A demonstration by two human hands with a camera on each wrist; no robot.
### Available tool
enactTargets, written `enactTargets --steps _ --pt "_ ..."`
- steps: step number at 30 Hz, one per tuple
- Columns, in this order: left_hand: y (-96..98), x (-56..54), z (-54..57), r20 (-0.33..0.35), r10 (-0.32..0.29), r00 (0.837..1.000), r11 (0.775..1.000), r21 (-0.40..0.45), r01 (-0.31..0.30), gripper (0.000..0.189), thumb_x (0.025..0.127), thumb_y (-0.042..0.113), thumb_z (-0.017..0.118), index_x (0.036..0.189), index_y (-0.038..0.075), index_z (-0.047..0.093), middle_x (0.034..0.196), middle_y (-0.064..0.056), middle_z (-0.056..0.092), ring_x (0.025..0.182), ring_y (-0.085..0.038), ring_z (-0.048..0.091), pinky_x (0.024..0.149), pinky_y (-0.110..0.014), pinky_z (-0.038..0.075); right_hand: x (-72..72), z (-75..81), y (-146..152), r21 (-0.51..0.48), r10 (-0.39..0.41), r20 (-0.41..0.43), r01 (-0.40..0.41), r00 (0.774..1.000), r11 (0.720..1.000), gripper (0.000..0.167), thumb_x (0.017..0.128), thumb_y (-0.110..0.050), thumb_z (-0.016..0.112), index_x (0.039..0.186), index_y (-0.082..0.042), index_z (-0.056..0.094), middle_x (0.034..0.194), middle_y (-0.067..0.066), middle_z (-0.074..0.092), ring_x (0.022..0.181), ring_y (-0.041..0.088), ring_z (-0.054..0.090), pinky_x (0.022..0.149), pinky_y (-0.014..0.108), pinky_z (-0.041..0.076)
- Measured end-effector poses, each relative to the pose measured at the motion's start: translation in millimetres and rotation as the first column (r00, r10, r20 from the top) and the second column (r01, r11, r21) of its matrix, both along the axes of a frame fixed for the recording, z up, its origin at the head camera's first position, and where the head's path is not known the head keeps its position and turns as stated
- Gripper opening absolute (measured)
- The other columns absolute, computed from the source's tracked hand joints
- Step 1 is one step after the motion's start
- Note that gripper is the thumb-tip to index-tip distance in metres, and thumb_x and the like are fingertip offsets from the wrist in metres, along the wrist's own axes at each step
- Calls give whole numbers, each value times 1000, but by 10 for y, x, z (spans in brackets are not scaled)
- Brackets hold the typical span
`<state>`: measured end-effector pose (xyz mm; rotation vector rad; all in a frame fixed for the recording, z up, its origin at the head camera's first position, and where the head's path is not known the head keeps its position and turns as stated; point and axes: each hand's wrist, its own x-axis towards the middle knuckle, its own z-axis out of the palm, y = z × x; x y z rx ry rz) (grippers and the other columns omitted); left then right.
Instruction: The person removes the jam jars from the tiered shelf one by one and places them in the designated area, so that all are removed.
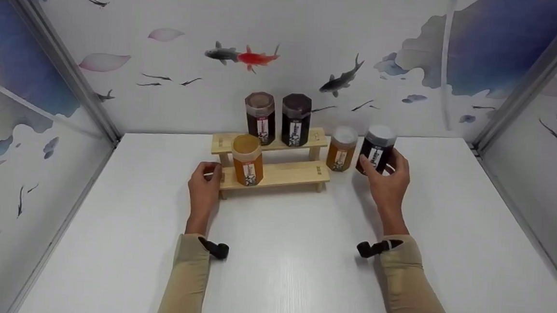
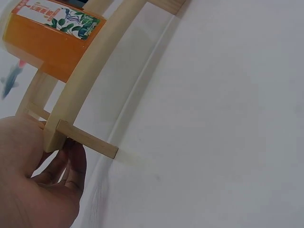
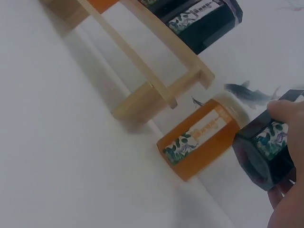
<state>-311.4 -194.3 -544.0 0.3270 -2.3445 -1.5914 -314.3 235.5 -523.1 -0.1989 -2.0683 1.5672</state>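
My right hand (image 1: 393, 175) grips a dark jar (image 1: 380, 142) with a white lid, thumb on one side and fingers on the other. In the right wrist view the underside of this dark jar (image 3: 266, 147) shows. Just left of it an amber jar (image 1: 340, 153) with a pale lid stands on the table. My left hand (image 1: 204, 183) pinches the left end of a two-step wooden rack (image 1: 292, 175), fingers curled under the lower board in the left wrist view. Another amber jar (image 1: 248, 166) stands on that lower step, near the left hand.
Two dark jars, a brown-lidded one (image 1: 260, 121) and a dark-lidded one (image 1: 296, 123), stand on the rack's upper step. The white table (image 1: 282, 253) meets a painted back wall (image 1: 296, 22), with side panels left and right.
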Motion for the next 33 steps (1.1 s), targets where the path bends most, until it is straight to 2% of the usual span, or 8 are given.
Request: enactTargets --steps 5,9,12,17,23,27,30,33 --pt "0 4 9 15 -9 1000 1000 5 9 28 113 30 60 132 11 66 131 -9 68 115 -23 65 99 -37 57 -16 -158 99 -13 57 177 -56 983 998 86 95 -34 86 164 -12 39 161 14 50 152 29 48 128 43 39" --pt "-5 -2 29 10 -15 1000 1000 7 15 27 113 29 60 132 11 66 131 -9 68 116 -24 65 101 -39 57 -17 -224 126 -53 112 248 -102 962 993 88 97 -34 84 168 -17 35 169 11 44 159 28 41 130 41 36" --pt "-12 -12 42 -1 -18 1000 1000 8 18 27 113 29 60 132 11 66 131 -9 68 117 -24 64 102 -39 56 -27 -211 127 -65 127 263 -114 956 991 89 97 -34 84 169 -19 33 171 11 43 160 28 41 130 42 36" --pt "-17 -5 51 8 -17 1000 1000 15 17 27 113 28 59 132 11 65 131 -9 68 118 -24 64 102 -39 57 -65 -182 97 -36 99 305 -92 947 995 93 95 -36 86 170 -22 31 172 9 42 158 28 44 128 42 41" --pt "-25 4 24 14 -12 1000 1000 20 11 28 113 30 59 133 11 65 132 -9 67 118 -24 64 102 -39 57 -124 -203 70 29 31 312 -42 950 999 95 93 -39 87 169 -21 33 171 11 44 155 28 48 126 43 44" --pt "-26 -4 1 3 -6 1000 1000 6 6 28 113 30 59 132 11 66 132 -10 68 117 -24 65 101 -39 57 -138 -227 68 54 26 308 -45 951 998 96 93 -43 87 169 -22 33 169 12 46 154 29 50 124 45 45" --pt "-26 -8 -5 1 -7 1000 1000 -2 7 30 114 31 58 133 10 66 132 -10 69 117 -24 66 100 -39 58 -136 -224 75 45 51 304 -68 951 997 103 91 -50 87 170 -23 28 173 12 42 158 29 45 126 46 42" --pt "-23 -9 -1 4 -10 1000 1000 1 10 29 113 31 59 133 10 66 132 -11 69 116 -25 66 100 -40 58 -131 -190 84 54 50 282 -68 958 996 114 88 -57 86 173 -23 18 179 11 30 164 30 33 132 49 33"
